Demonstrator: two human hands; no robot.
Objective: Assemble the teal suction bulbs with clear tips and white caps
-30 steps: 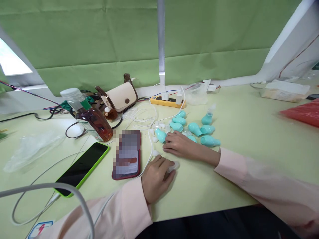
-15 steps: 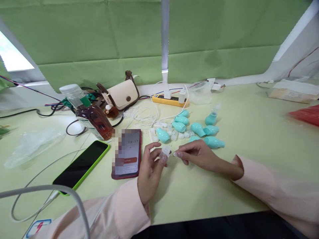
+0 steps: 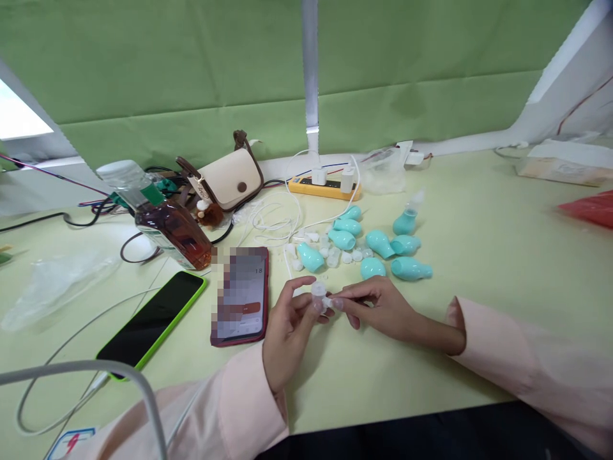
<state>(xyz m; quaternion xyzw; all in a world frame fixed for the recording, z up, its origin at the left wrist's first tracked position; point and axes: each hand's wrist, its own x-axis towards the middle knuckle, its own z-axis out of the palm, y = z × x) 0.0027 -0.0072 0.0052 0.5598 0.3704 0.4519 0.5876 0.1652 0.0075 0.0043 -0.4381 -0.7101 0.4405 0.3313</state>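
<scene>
Between the thumb and fingers of my left hand [image 3: 290,326] is a small clear plastic cup-like piece [image 3: 318,289], its round opening facing up. My right hand [image 3: 378,306] pinches a small whitish piece [image 3: 328,302] against the side of that clear piece; my fingertips partly cover it. Just beyond my hands lie several turquoise hollow bulbs [image 3: 311,256], mostly on their sides. One turquoise bulb with a clear top [image 3: 406,220] stands upright at the back. Several small clear and white plastic parts [image 3: 334,257] are scattered among the bulbs.
Left of my hands lie a red-cased phone [image 3: 242,297] and a green-cased phone [image 3: 152,324] on a cable. A bottle of dark liquid [image 3: 175,233], a cream handbag [image 3: 228,179] and a yellow power strip [image 3: 324,188] are farther back. Something red [image 3: 589,209] lies at the right.
My right hand has moved left, bringing the small piece from apart to touching the clear piece in my left hand. The clear piece now sits more upright. The view has shifted slightly.
</scene>
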